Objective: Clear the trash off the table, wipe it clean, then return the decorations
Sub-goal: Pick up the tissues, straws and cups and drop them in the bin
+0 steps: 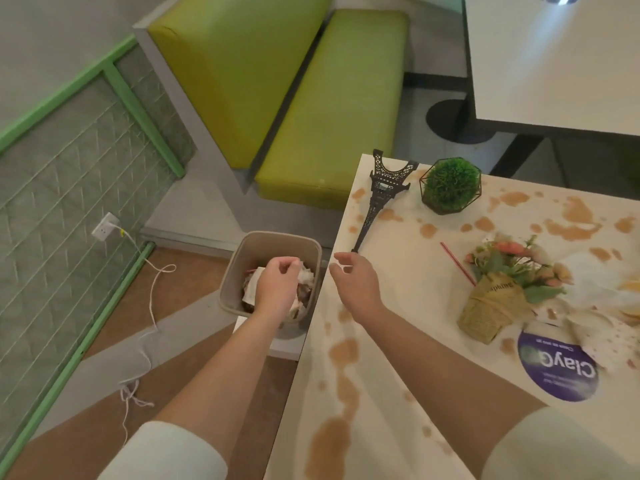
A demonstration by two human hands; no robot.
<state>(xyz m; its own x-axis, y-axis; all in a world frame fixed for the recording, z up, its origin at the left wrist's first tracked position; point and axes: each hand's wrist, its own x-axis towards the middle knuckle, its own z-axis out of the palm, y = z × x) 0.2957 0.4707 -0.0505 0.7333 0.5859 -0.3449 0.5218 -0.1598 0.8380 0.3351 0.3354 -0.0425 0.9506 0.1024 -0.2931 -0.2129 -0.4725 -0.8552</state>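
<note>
Trash sits mostly in the beige bin (242, 258) on the floor, right against the table's left edge, stuffed with crumpled paper (306, 277). More is on the white table (381, 393) itself: a red-striped straw (457, 263) and some clear plastic wrapping (595, 282) at the right, partly cut off by the frame so it's hard to say what's in it. Readable stuff: a round purple sticker (557, 370) says "ClayGo" upside down, with fine print too small to read, and the burlap flower bouquet (498, 299) has lettering ending in "phing". Tabletop is covered in brown spill blotches (332, 441). A little Eiffel Tower model (379, 195) lies tipped over near the far left corner, next to a green moss ball in a wire frame (450, 185). Left hand (277, 289) hovers over the bin, fingers loosely curled, and I can't tell if it's pinching anything. Right hand (356, 282) is over the table edge, fingers slack and apart, empty. Room has a lime green booth seat (329, 116), tiled wall, and a white cord (149, 306) trailing from an outlet.
</note>
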